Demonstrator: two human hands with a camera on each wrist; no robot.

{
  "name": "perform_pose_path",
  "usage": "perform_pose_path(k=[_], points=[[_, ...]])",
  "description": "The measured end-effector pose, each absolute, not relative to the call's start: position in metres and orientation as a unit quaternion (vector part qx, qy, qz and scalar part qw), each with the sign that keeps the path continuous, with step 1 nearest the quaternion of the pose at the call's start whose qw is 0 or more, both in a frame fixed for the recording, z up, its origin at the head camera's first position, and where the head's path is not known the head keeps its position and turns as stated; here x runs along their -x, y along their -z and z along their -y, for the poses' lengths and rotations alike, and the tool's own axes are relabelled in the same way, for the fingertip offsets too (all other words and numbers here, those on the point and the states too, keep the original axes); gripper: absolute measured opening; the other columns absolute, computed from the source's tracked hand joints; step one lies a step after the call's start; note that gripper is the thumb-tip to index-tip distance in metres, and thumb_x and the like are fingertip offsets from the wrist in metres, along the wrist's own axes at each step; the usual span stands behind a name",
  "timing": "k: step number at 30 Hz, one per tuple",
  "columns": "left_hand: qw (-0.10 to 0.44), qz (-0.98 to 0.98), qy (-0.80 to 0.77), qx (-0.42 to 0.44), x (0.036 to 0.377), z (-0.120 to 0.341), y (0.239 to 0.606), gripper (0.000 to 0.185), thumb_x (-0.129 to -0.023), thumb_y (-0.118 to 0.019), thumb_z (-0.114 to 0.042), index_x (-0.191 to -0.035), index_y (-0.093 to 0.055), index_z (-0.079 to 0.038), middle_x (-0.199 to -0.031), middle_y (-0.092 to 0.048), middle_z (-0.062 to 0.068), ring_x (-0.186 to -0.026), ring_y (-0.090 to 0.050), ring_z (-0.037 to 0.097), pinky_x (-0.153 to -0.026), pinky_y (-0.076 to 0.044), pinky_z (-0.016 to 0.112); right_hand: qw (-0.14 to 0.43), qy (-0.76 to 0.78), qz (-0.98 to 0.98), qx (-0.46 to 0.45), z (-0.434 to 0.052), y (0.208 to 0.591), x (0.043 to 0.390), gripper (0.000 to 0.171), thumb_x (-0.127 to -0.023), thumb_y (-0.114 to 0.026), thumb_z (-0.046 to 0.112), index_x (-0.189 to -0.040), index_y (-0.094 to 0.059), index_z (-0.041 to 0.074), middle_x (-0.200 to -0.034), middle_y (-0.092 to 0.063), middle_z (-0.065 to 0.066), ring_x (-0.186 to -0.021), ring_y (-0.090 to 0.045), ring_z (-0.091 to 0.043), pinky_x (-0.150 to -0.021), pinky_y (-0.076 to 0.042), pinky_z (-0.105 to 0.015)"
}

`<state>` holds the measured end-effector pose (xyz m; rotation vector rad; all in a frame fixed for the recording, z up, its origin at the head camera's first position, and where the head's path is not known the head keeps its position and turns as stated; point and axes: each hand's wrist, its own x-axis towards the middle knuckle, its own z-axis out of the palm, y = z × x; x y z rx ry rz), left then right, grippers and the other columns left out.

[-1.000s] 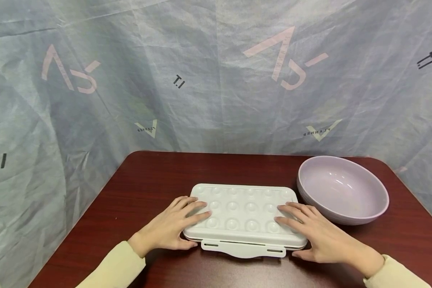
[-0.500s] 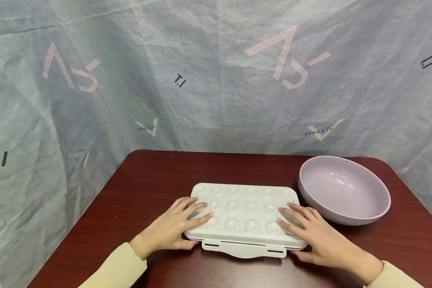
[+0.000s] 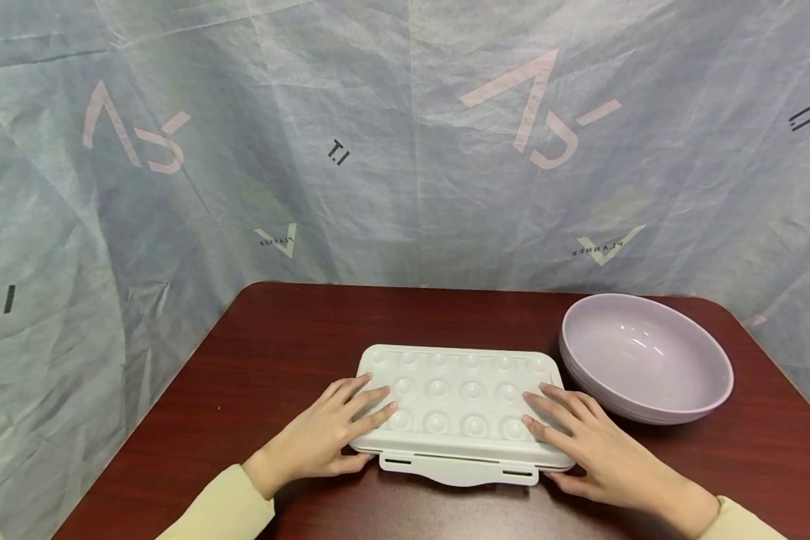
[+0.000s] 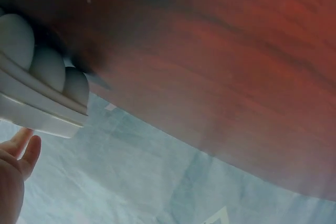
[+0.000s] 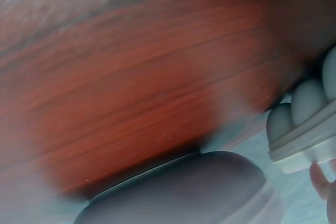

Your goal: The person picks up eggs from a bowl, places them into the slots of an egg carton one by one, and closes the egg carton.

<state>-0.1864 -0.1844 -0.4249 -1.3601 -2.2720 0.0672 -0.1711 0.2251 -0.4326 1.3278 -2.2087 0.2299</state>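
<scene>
A white lidded egg box (image 3: 455,409) with rounded bumps in its lid lies on the table, its latch flap (image 3: 459,470) facing me. My left hand (image 3: 317,435) holds its left end, fingers spread over the lid and thumb low at the front corner. At the right end my right hand (image 3: 601,450) holds it the same way. From the left wrist, egg-shaped cups (image 4: 50,66) show along the side of the box, with fingertips (image 4: 32,150) at the lid. The right wrist view shows similar cups (image 5: 307,103) and a fingertip (image 5: 317,179) against the lid.
A large lilac bowl (image 3: 648,352) stands right behind the box's right end, close to my right hand. The dark red wooden table (image 3: 297,322) has rounded far corners. Behind it hangs a grey printed cloth (image 3: 391,210).
The box stays in place. My right fingertips have slid slightly outward toward the right end, and my left thumb has drawn in a little at the front corner.
</scene>
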Motion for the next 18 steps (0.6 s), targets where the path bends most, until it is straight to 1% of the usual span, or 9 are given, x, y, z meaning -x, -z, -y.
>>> perform_pose_path(k=[3,6,9,12,18], points=[[0.251,0.829,-0.036,0.498,0.1826,0.1825,0.4246,0.07,-0.07,-0.07,-0.043,-0.13,-0.051,-0.012,-0.132,-0.05,0.008,-0.123,-0.045,0.036,-0.098,-0.035,0.047,0.273,-0.089,0.818,-0.498,-0.2219,0.4317,0.1702,0.05,-0.088,-0.044,0.049,-0.113,-0.06,0.008,-0.13,-0.05,-0.013,-0.118,-0.044,-0.036,-0.102,-0.017,-0.039],[0.269,0.821,-0.049,0.501,0.1814,0.1795,0.4231,0.065,-0.07,-0.071,-0.043,-0.123,-0.056,-0.009,-0.127,-0.055,0.007,-0.119,-0.049,0.033,-0.097,-0.037,0.046,0.273,-0.089,0.813,-0.506,-0.2213,0.4311,0.1697,0.046,-0.088,-0.045,0.047,-0.108,-0.06,0.008,-0.128,-0.052,-0.013,-0.117,-0.046,-0.036,-0.098,-0.02,-0.04],[0.286,0.814,-0.057,0.502,0.1811,0.1778,0.4218,0.063,-0.069,-0.072,-0.044,-0.119,-0.06,-0.009,-0.123,-0.058,0.006,-0.115,-0.053,0.031,-0.096,-0.039,0.046,0.279,-0.079,0.807,-0.514,-0.2214,0.431,0.1695,0.046,-0.091,-0.042,0.046,-0.107,-0.061,0.008,-0.127,-0.053,-0.012,-0.115,-0.046,-0.036,-0.096,-0.022,-0.041],[0.289,0.815,-0.055,0.5,0.1809,0.1767,0.4208,0.061,-0.069,-0.071,-0.045,-0.117,-0.061,-0.009,-0.122,-0.059,0.006,-0.114,-0.054,0.031,-0.095,-0.039,0.046,0.283,-0.071,0.804,-0.519,-0.2217,0.4312,0.1696,0.046,-0.093,-0.038,0.047,-0.107,-0.061,0.01,-0.127,-0.053,-0.012,-0.116,-0.045,-0.036,-0.095,-0.022,-0.042],[0.296,0.813,-0.048,0.5,0.1801,0.1754,0.4209,0.059,-0.069,-0.07,-0.045,-0.115,-0.063,-0.009,-0.121,-0.06,0.006,-0.112,-0.055,0.03,-0.094,-0.039,0.047,0.296,-0.078,0.792,-0.528,-0.2226,0.4326,0.1709,0.044,-0.093,-0.039,0.045,-0.105,-0.061,0.01,-0.126,-0.054,-0.013,-0.115,-0.046,-0.037,-0.09,-0.026,-0.043]])
